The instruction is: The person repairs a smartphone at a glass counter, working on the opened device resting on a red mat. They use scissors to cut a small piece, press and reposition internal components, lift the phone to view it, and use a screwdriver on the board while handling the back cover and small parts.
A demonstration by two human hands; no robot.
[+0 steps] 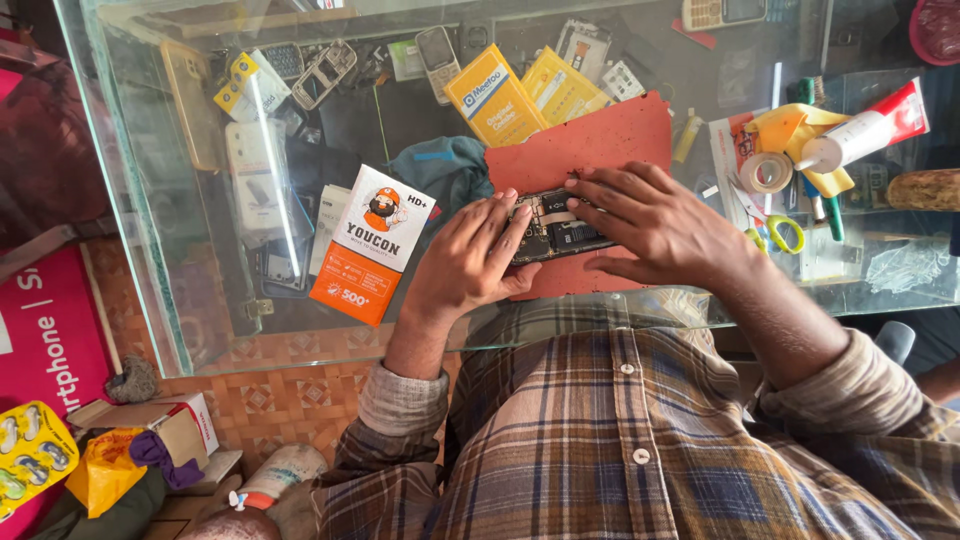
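An opened phone [556, 228] with its back removed lies on a red mat [590, 150] on a glass counter [150, 270]. My left hand [468, 262] rests on the phone's left end, fingers curled over its edge and holding it steady. My right hand [650, 222] lies over the phone's right end, fingertips pressing on the exposed board near its top. Both hands touch the phone; its middle shows between them.
A white and orange packet [368, 243] lies left of my hands. Yellow packets [495, 100], old handsets [437, 58] and phone parts sit under the glass. Tape roll [766, 172], scissors [778, 232], a glue tube [862, 134] lie right. Boxes and a bag sit on the floor.
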